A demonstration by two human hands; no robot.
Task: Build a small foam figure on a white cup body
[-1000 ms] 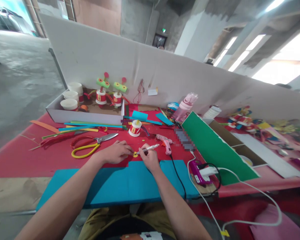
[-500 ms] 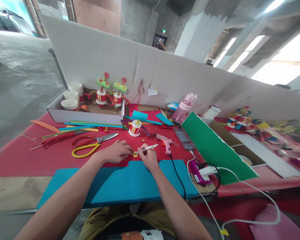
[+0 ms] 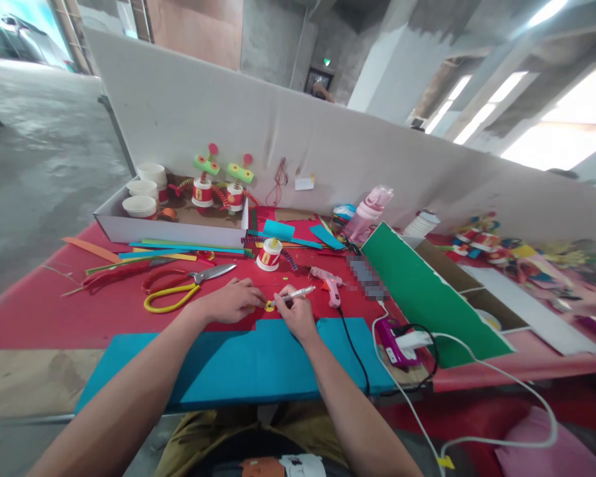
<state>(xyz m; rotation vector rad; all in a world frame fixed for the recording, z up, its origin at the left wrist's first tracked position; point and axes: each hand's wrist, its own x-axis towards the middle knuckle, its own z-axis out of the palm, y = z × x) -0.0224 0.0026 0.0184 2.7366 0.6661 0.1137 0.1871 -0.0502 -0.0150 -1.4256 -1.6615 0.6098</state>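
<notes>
My right hand [image 3: 294, 314] grips a pen [image 3: 302, 292], its tip down on a small yellow paper piece [image 3: 269, 307] lying on the red tabletop. A dark mark shows on that piece. My left hand [image 3: 234, 301] has its fingers bent and close together, the fingertips holding the left edge of the yellow piece against the table. Just beyond my hands stands a red and white paper cup [image 3: 269, 256] with coiled paper arms at its sides. A pink glue gun [image 3: 328, 283] lies right of my right hand.
Yellow-handled scissors [image 3: 173, 297] and red-handled pliers [image 3: 114, 276] lie left, by several paper strips [image 3: 179, 252]. A white-sided box [image 3: 169, 233] holds cups and figures. Blue sheets [image 3: 218, 371] cover the front edge. A green panel [image 3: 427, 298], purple power strip [image 3: 396, 344] and cables stand right.
The hands, pen and yellow piece keep almost the same places. The whole view has shifted very slightly.
</notes>
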